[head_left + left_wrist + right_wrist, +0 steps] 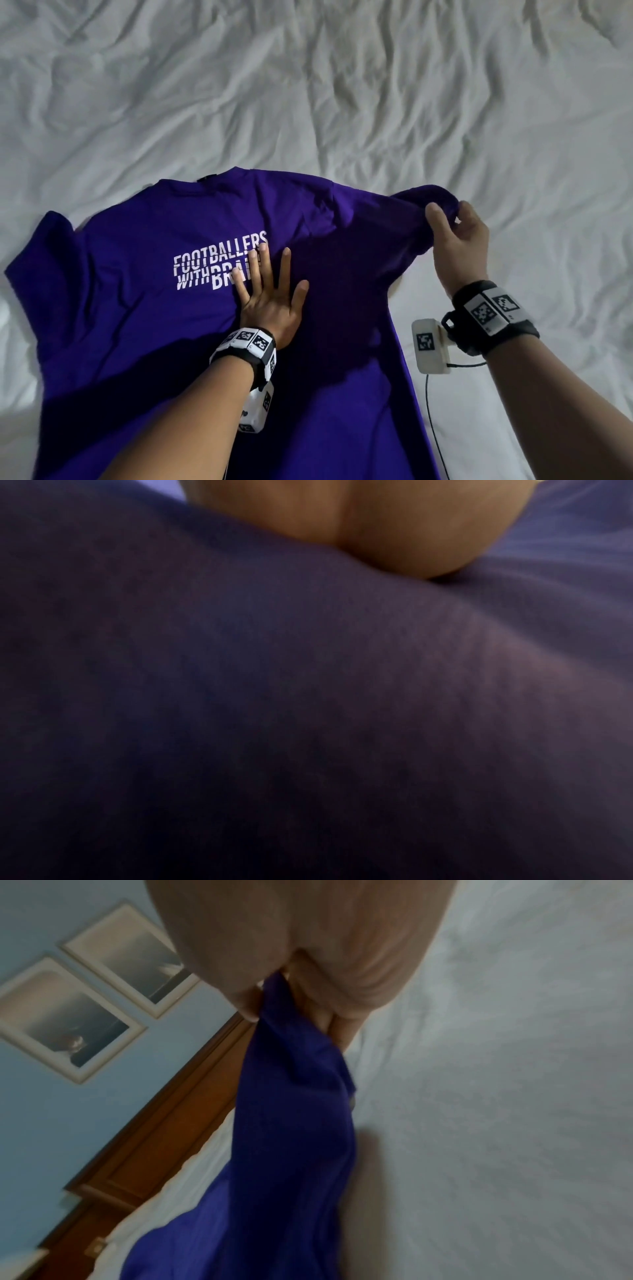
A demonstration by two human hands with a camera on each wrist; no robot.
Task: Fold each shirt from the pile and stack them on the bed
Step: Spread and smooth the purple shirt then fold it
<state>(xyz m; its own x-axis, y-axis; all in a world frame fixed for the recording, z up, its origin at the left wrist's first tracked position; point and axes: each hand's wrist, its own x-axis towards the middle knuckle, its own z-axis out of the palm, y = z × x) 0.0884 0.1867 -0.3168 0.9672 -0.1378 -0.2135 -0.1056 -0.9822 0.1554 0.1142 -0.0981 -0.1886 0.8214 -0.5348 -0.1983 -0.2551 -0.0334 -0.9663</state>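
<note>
A: Where do we stand with the folding?

B: Early, as we judge it. One purple shirt (144, 308) lies spread on the bed (308, 85), its printed side up and its collar pointing away from us. We see no crease in it yet, so we'd say the first fold is only beginning.

A: And the hands?

B: Our left hand (270, 298) lies flat on the middle of the shirt, just right of the white lettering, its fingers (263, 267) straight and spread, pressing the cloth down. The left wrist view shows only the heel of that hand (377, 526) on dark cloth (308, 696). Our right hand (459, 240) is at the shirt's right edge, fingers (246, 999) pinching the right sleeve (431, 198) and holding it lifted off the bed; the right wrist view shows the cloth (294, 1123) hanging from that pinch.

A: What's left, then?

B: Nearly everything, by our reckoning: bringing the right side in, then the left, then folding the length. We see no folded stack anywhere around the shirt, and the pile isn't in view, so we can't tell how many shirts remain.

A: Any containers to note?

B: None that we can see. No basket, box or drawer shows near the shirt. Past the bed there's a wooden headboard (164, 1123) and two framed pictures (85, 1010) on a blue wall (51, 1123).
</note>
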